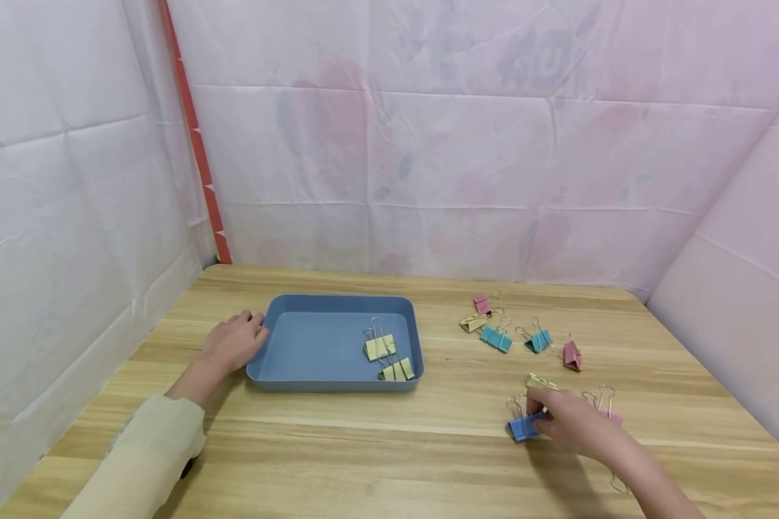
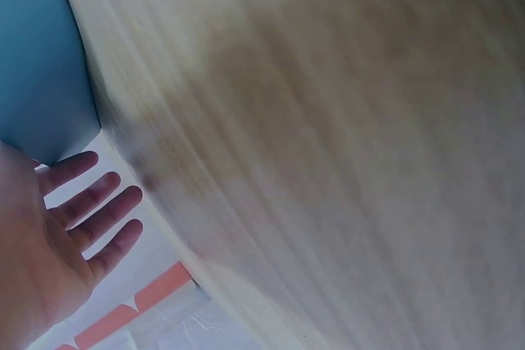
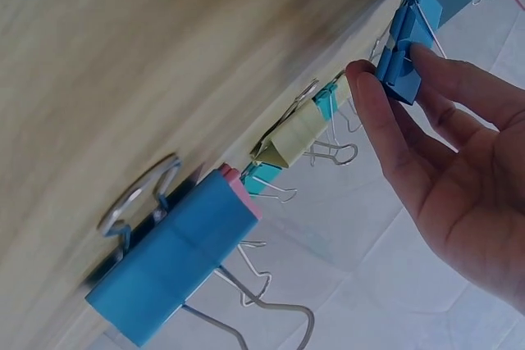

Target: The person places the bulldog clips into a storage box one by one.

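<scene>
My right hand (image 1: 574,418) pinches a blue binder clip (image 1: 521,428) between thumb and fingers, at the right front of the table. In the right wrist view that clip (image 3: 402,75) appears close over the wood, its wire handles partly behind the fingers. A yellow clip (image 1: 541,380) and a pink clip (image 1: 615,417) lie around this hand, partly hidden by it. At the left end of a blue-grey tray (image 1: 311,386), my left hand (image 1: 236,340) rests with its fingertips at the rim. Inside the tray, toward its right end, are two yellow clips (image 1: 379,348).
Behind the right hand lie loose binder clips: pink (image 1: 482,305), yellow (image 1: 473,324), teal (image 1: 495,339), another teal (image 1: 539,341) and dark red (image 1: 573,355). A second blue clip (image 3: 176,256) is near the right wrist. White sheets (image 1: 454,158) enclose the table's back and sides.
</scene>
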Demonstrator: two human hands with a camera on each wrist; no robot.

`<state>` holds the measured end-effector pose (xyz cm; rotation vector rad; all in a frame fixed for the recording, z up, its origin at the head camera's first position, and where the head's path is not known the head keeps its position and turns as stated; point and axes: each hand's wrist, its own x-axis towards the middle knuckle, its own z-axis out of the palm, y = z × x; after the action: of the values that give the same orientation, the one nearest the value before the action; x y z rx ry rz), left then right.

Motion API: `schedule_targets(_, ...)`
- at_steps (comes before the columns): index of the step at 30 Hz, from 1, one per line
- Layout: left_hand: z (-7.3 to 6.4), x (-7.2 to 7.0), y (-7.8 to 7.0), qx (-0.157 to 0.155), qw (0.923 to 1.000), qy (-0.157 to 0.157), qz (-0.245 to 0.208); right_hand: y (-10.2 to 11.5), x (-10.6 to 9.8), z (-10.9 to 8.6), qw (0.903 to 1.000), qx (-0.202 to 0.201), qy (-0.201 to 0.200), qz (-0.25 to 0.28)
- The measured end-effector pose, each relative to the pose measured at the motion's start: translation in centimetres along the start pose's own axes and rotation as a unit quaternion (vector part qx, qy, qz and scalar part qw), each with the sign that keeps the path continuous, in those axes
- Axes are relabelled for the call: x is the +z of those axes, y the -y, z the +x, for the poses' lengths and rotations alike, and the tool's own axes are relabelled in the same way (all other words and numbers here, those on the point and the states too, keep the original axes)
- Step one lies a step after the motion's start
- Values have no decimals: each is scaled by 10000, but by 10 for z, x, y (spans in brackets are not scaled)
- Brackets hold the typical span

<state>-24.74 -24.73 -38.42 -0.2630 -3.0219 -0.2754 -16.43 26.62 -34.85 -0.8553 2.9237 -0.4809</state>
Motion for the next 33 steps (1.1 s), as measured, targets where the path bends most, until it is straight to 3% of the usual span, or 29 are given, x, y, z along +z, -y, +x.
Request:
schedule_targets(16, 0, -1, -1, -6, 10000, 44, 8, 20, -5, 7, 9980, 402, -488, 59)
schedule_targets(33, -1, -2, -3, -53, 10000, -13, -69, 42, -9, 24, 9949, 462, -831, 325)
